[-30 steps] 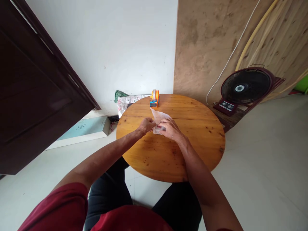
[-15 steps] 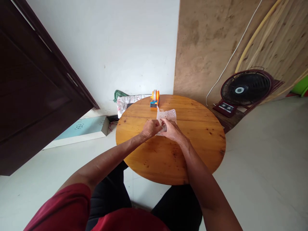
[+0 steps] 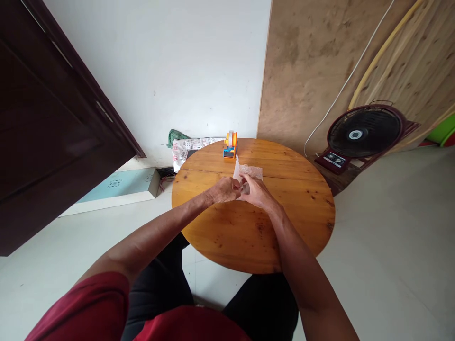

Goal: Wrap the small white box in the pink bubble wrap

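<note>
A small piece of bubble wrap (image 3: 253, 171) lies on the round wooden table (image 3: 231, 237), one pale flap of it standing up at the left. My left hand (image 3: 227, 189) is closed at its near left edge, fingers pinched together on the wrap. From the right, my right hand (image 3: 256, 190) curls its thumb and fingers around the wrap's near part. Between the fingertips a small greyish patch shows; I cannot make out what it is. Beyond the wrap, near the table's far edge, stands an orange and blue tape dispenser (image 3: 231, 144) with a roll of tape.
A dark fan (image 3: 364, 132) stands right of the table. Behind the far left edge lie a printed white sack (image 3: 181, 150) and a green bag (image 3: 176, 137). A pale blue box (image 3: 117, 184) rests on the floor beside the dark door (image 3: 53, 128).
The bubble wrap's far part lies lower and flatter than before, and the flap at its left stands out more. Both hands stay close together on the wrap, with slight finger movement.
</note>
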{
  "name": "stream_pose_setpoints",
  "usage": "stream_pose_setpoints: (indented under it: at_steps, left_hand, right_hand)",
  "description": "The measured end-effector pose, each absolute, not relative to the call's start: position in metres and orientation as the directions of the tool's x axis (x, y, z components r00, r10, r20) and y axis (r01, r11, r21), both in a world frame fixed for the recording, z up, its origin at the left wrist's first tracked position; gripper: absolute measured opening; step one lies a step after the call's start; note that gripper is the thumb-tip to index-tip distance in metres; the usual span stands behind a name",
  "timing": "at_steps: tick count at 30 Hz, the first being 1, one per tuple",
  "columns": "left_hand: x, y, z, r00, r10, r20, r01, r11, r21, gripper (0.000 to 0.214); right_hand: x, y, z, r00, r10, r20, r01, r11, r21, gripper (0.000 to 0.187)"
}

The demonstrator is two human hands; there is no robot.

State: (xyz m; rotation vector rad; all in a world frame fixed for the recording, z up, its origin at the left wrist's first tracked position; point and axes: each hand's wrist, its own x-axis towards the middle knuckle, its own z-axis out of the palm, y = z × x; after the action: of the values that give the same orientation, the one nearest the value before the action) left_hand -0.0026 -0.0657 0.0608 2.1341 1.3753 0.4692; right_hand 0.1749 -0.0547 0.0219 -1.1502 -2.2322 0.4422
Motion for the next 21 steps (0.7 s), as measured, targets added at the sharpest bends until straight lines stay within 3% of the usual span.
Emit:
stream_pose_setpoints:
  at_steps: [3, 8, 13, 18, 21]
  left_hand:
    - [-0.007, -0.067, 0.064, 0.496, 0.868, -0.001, 0.673, -0.384, 0.633, 0.017]
    - [-0.007, -0.066, 0.05, 0.476, 0.873, 0.103, 0.683, -0.441, 0.582, 0.016]
    - [-0.011, -0.06, 0.027, 0.47, 0.791, 0.392, 0.614, -0.612, 0.499, 0.009]
    - [0.0, -0.058, 0.002, 0.328, 0.808, 0.489, 0.528, -0.586, 0.614, 0.005]
    - [0.009, -0.058, -0.01, 0.258, 0.819, 0.514, 0.557, -0.56, 0.613, 0.005]
  right_hand:
    - [0.175, -0.057, 0.024, -0.447, 0.842, 0.302, 0.647, 0.537, -0.542, 0.074]
    - [0.176, -0.056, 0.025, -0.454, 0.838, 0.304, 0.649, 0.544, -0.532, 0.072]
    - [0.176, -0.058, 0.028, -0.486, 0.813, 0.32, 0.589, 0.575, -0.568, 0.07]
    - [0.189, -0.057, 0.031, -0.51, 0.826, 0.24, 0.49, 0.508, -0.708, 0.068]
    - [0.199, -0.055, 0.032, -0.514, 0.84, 0.175, 0.461, 0.442, -0.769, 0.069]
